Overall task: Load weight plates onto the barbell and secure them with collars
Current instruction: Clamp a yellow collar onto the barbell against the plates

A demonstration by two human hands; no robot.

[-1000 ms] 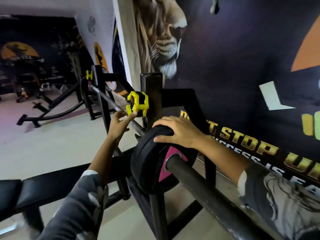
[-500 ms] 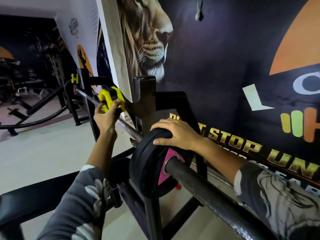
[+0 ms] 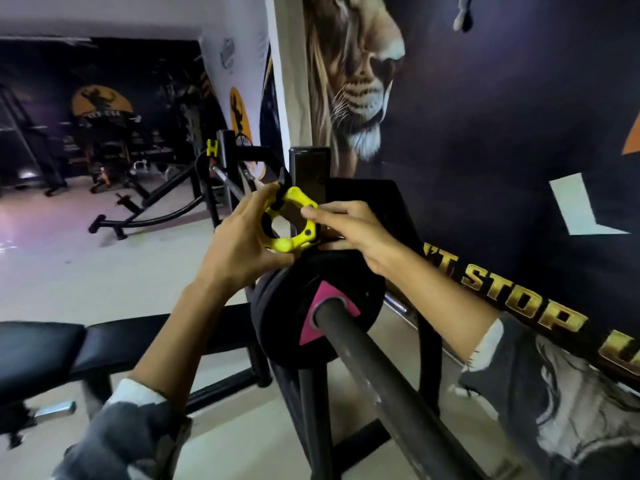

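A black weight plate [image 3: 349, 278] with a pink centre sits on the barbell sleeve [image 3: 374, 368], which runs toward me at the lower right. Above the plate, my left hand [image 3: 239, 247] grips a yellow clamp collar [image 3: 294, 223], its ring open and off the bar. My right hand [image 3: 356, 233] pinches the collar's right side with its fingertips. A second yellow collar [image 3: 212, 147] sits at the bar's far end.
The bar rests on a black bench-press rack with an upright [image 3: 308, 174] just behind the collar. A black padded bench [image 3: 52, 344] lies at the lower left. The lion mural wall [image 3: 485, 133] stands close on the right. Other gym machines [image 3: 138, 209] stand on the pale floor behind.
My left hand took the yellow collar from the rack and brought it back over the plate. My right hand left the plate's rim and rose to the collar.
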